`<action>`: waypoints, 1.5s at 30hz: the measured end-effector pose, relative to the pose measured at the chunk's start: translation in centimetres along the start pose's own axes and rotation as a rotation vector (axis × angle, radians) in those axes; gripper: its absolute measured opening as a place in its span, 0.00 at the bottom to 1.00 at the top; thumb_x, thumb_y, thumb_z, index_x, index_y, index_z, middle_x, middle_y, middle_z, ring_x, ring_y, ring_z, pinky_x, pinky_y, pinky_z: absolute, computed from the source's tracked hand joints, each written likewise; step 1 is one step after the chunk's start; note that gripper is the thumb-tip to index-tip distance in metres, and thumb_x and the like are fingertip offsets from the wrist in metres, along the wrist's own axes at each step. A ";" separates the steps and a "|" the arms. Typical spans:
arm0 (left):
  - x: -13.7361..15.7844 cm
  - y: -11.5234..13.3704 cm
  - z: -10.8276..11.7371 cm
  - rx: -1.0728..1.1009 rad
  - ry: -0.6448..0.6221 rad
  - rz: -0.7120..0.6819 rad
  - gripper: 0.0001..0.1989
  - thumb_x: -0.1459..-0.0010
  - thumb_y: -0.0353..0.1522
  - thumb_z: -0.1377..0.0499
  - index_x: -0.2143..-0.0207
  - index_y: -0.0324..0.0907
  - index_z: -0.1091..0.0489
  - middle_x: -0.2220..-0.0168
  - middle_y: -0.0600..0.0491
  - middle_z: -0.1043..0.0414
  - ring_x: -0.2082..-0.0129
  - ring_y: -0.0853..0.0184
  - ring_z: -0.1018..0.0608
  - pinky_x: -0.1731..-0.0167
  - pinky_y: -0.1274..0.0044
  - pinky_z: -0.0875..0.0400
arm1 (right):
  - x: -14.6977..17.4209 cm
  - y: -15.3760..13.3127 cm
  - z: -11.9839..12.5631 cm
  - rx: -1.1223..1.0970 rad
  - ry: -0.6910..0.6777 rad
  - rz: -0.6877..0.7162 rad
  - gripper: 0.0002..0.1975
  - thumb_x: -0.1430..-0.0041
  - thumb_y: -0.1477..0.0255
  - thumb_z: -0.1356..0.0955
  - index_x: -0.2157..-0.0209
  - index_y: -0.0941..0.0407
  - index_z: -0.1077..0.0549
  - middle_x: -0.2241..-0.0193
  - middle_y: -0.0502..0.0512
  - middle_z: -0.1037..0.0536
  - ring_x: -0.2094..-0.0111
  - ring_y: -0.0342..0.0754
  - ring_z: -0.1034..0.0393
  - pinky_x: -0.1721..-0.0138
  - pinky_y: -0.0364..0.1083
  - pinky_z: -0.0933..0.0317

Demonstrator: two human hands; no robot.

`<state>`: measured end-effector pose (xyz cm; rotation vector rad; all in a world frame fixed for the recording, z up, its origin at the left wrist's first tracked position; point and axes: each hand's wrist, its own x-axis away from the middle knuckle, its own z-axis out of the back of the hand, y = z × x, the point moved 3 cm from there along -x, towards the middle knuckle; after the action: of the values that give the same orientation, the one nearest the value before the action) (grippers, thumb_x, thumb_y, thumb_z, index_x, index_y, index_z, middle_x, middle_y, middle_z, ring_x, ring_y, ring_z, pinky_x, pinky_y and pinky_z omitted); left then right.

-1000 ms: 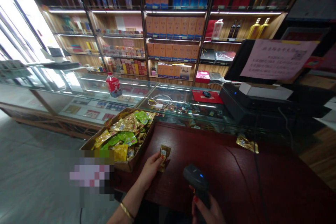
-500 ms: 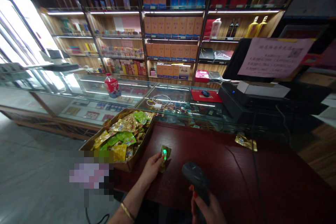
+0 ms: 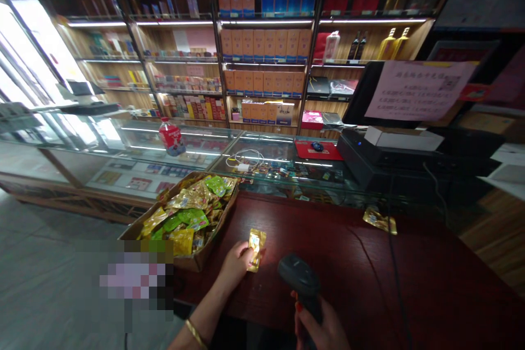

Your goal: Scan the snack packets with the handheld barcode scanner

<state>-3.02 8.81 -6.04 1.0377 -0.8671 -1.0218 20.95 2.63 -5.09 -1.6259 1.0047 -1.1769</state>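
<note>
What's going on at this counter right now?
A person's left grip holds a small gold packet, brightly lit, while the right grip holds a dark scanner with its head toward the packet. To the left is an open box heaped with gold, yellow and green packets. Another gold packet lies off to the right.

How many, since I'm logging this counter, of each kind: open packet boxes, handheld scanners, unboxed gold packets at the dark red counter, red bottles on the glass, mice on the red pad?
Open packet box: 1
Handheld scanner: 1
Unboxed gold packets: 2 (held packet, loose packet)
Red bottle: 1
Mouse: 1
Total: 6
</note>
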 end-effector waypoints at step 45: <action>2.5 4.5 3.2 -0.859 -0.044 -0.263 0.13 0.39 0.28 0.48 0.69 0.42 0.23 0.66 0.46 0.21 0.61 0.60 0.24 0.60 0.72 0.38 | -0.6 0.4 -1.3 0.469 -0.132 0.096 0.28 0.41 0.44 0.37 0.63 0.57 0.27 0.83 0.48 0.28 0.86 0.45 0.32 0.83 0.41 0.42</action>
<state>-4.09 6.39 -0.60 0.3923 -0.2509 -1.4588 19.49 2.79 -5.42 -1.2501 0.6523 -1.1225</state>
